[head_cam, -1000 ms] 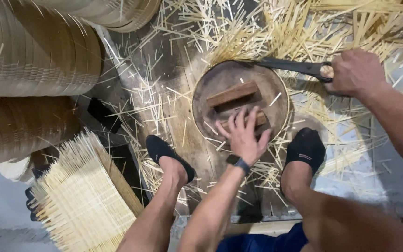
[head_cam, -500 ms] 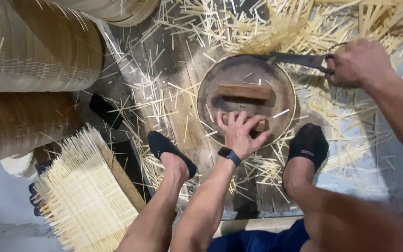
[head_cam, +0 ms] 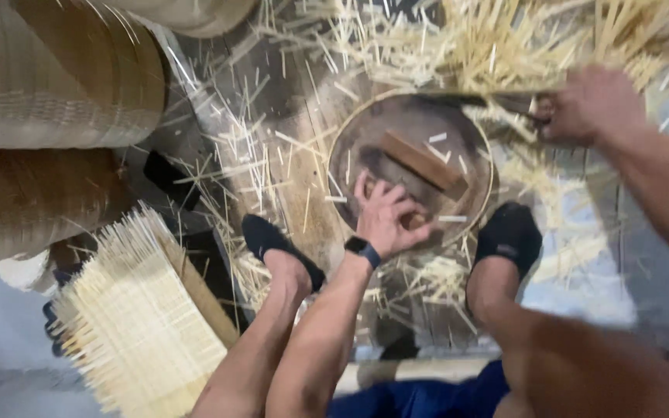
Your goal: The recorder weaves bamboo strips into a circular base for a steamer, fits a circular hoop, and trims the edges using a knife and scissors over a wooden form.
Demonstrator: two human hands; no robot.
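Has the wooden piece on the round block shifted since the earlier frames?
Yes. The wooden piece has turned from level to slanted on the round block.

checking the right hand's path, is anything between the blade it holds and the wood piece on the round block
Nothing visible blocks it. The blade in the right hand lies along the round block's far rim; only loose splinters lie before the wood piece.

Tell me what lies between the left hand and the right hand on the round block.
In the head view, a flat brown wood piece lies on the round block between left hand and right hand.

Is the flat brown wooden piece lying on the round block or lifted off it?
Lying on it: the flat brown wooden piece rests slantwise on the round wooden chopping block, beyond the left hand, whose spread fingers press the block.
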